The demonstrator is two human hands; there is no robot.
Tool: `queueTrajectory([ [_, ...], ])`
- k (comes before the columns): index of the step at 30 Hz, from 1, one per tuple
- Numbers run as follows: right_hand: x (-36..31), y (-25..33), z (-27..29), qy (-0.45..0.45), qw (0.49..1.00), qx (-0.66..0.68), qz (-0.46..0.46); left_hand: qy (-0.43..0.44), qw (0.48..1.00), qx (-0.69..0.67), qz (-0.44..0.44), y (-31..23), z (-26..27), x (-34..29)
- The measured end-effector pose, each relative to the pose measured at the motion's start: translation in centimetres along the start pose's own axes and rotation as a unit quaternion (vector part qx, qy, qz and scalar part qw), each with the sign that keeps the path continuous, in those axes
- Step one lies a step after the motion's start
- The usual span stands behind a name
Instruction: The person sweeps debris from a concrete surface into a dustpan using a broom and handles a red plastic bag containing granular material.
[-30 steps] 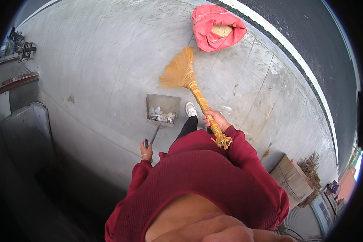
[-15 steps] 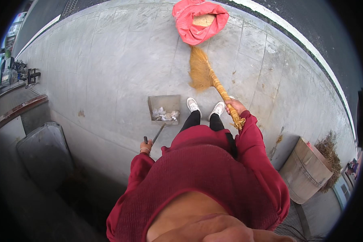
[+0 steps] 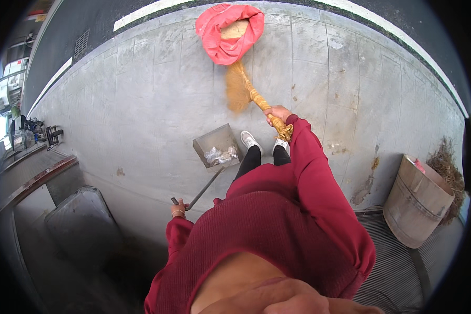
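Observation:
My right hand [image 3: 278, 114] is closed round the lower handle of a straw broom [image 3: 255, 97]. The broom points away from me, and its fanned bristles are on the pavement just short of a pink sack [image 3: 208, 36]. Folded down at the mouth, the sack shows pale tan contents. At the lower left my left hand [image 3: 179, 207] grips the bent end of a dark metal handle that runs to a dustpan [image 3: 206, 143]. Whitish crumpled litter [image 3: 221, 155] lies in the dustpan, which rests on the ground left of my shoes.
A wooden tub [image 3: 416, 209] stands at the right with a heap of dry brush [image 3: 445, 162] behind it. A dark grey rounded panel [image 3: 81, 222] is at the lower left. The kerb with its white line [image 3: 146, 14] borders the road beyond the sack.
The broom and my right hand have moved left and forward. The dustpan has turned, its handle now slanting more. The whole view has shifted somewhat.

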State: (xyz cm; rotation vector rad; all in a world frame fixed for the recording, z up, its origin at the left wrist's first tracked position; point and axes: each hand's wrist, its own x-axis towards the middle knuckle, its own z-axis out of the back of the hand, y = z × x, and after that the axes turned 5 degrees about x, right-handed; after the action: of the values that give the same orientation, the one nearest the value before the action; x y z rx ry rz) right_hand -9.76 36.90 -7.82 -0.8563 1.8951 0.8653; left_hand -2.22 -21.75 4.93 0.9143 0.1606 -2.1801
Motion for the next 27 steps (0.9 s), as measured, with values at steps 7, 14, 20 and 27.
queueTrajectory([
  [7,-6.9,-2.3,9.7,-0.083,0.992,0.094,0.012,-0.011,0.999,-0.046,0.013,1.8,-0.5,0.0],
  [14,-15.7,-4.3,9.5,-0.079,0.994,-0.027,0.065,-0.006,0.997,-0.077,-0.024,-3.1,-1.7,-4.0],
  [20,-18.1,-7.7,11.6,-0.046,0.971,-0.235,0.023,-0.036,0.992,-0.112,-0.044,-1.5,-1.0,-3.2],
  [27,-19.6,-3.6,18.9,-0.136,0.942,-0.304,-0.035,-0.104,0.966,-0.231,-0.042,-1.6,0.2,-4.0],
])
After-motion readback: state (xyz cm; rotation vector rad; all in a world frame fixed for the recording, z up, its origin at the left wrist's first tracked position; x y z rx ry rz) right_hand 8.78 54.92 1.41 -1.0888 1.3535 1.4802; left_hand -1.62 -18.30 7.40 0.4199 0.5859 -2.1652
